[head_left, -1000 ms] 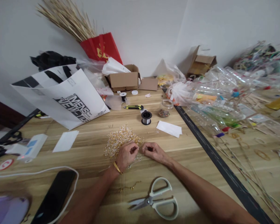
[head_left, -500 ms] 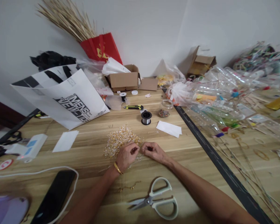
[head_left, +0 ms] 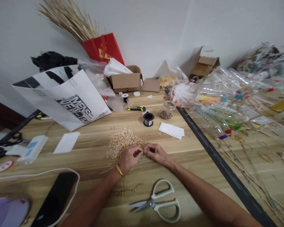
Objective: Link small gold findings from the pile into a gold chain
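Currently L hand [head_left: 132, 159] & R hand [head_left: 157, 154] pinched, contents unclear, btwn scissors [head_left: 151, 203] & spool [head_left: 148, 119], bead pile [head_left: 121, 140] nr L.

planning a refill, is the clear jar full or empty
Partly filled: in the clear jar, small mixed-colour bead-like pieces lie at the bottom, with clear space above them.

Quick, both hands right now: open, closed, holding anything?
Left hand: closed in a pinch by the glittery pile; anything held is too small to tell.
Right hand: also pinched closed; cannot tell what, if anything, it holds.
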The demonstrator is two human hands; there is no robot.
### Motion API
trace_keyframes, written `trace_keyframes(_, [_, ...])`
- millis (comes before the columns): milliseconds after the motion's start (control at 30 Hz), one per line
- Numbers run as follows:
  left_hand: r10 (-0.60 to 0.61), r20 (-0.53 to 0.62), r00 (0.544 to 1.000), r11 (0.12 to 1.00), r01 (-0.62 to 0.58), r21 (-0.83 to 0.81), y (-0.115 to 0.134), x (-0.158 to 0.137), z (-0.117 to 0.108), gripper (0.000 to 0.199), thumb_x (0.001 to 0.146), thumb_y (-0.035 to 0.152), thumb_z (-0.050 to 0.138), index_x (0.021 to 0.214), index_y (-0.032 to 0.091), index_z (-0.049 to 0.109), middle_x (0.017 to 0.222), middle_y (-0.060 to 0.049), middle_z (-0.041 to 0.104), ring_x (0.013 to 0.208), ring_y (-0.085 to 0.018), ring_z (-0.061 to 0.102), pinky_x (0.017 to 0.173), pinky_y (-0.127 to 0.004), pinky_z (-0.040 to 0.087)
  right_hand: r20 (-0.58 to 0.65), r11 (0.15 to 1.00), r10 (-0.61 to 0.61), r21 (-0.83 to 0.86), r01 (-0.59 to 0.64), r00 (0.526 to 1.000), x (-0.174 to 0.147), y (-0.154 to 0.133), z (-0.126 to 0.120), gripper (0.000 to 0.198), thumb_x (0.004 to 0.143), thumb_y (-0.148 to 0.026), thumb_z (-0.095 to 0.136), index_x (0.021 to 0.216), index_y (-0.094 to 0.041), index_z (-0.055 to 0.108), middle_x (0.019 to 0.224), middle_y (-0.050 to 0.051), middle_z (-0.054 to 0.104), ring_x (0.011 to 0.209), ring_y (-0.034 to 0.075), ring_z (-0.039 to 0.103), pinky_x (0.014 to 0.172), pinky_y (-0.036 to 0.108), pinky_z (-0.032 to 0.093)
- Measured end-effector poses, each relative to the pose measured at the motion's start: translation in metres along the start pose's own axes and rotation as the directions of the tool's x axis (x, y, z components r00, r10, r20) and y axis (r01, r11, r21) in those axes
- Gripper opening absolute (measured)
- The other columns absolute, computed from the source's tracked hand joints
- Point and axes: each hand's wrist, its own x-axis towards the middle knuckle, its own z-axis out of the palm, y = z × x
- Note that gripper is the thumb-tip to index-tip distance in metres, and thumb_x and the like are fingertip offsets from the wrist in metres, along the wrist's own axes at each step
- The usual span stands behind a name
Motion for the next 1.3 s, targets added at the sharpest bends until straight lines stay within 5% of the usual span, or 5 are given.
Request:
trace_keyframes(933, [-0.055,0.078,0.995,0.998,0.056,-0.016,0.0018,0.0001,-0.0033,0.012,0.081,0.020,0.050,0.076,0.016,0.061,0.066,0.000,0.059,0.059,-0.011,0.050,0.058,-0.021,0.037,0.003,0.998,-0.003,-0.059,0.004,1.000,0.0007,0.0008,0.0003,0.019,0.080,-0.031,0.055,0.072,-0.013,0.056,0.058,-0.004,0.043,0.054,0.009,0.036,0.051,0.021,0.028])
trace_keyframes(1300, [-0.098,0.055,0.994,0.979,0.106,-0.174,-0.0033,0.0023,-0.0016,0.010,0.076,0.018,0.053,0.070,0.014,0.061,0.067,-0.002,0.059,0.061,-0.011,0.052,0.058,-0.021,0.040,0.006,1.000,-0.001,-0.023,0.001,1.000,0.0004,0.0004,-0.0001,0.019,0.081,-0.031,0.055,0.075,-0.013,0.057,0.058,-0.004,0.042,0.055,0.009,0.036,0.052,0.021,0.027])
